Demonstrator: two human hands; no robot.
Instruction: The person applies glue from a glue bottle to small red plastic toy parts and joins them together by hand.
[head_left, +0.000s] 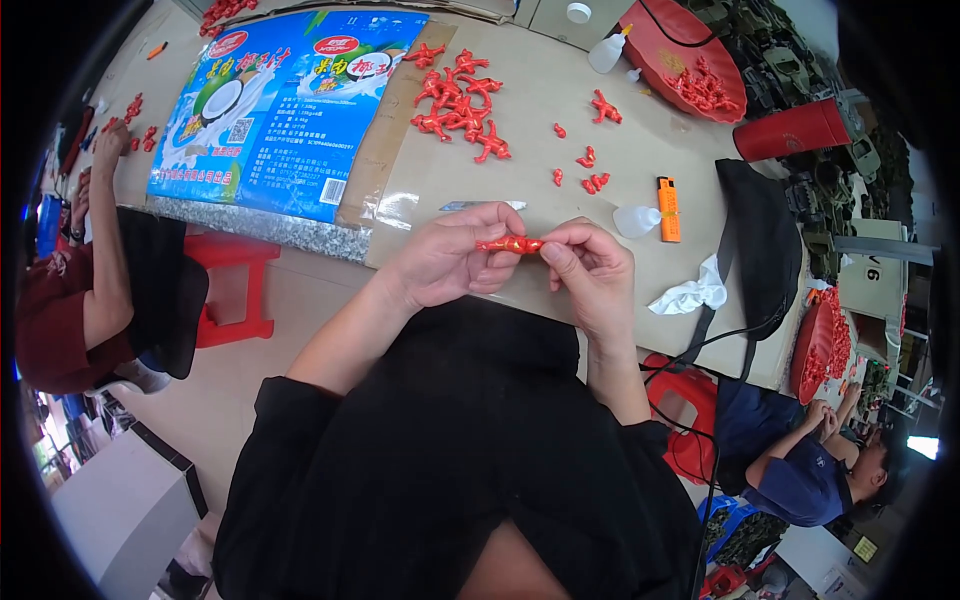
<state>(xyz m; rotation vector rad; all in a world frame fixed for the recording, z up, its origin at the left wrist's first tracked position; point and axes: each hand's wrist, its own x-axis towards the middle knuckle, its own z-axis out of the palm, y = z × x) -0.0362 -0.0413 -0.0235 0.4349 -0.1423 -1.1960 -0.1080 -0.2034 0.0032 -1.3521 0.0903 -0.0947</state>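
Observation:
Both my hands meet over the near edge of the table around a small red plastic figure (510, 244) with gold marks, lying crosswise. My left hand (448, 252) grips its left end between thumb and fingers. My right hand (592, 268) pinches its right end with thumb and forefinger. Beyond my hands lie loose small red pieces (596, 183) and a single red figure (605, 107). A heap of red figures (462, 100) sits farther off, left of these. Just behind my left fingers is a thin flat strip (481, 205), partly hidden.
At right are a small white bottle (636, 220), an orange lighter (669, 210), a crumpled tissue (692, 287), a black bag (762, 255) and a red cup (792, 130). A red tray (650, 50) holds more pieces. Blue printed cardboard (285, 110) covers the left. Two people sit nearby.

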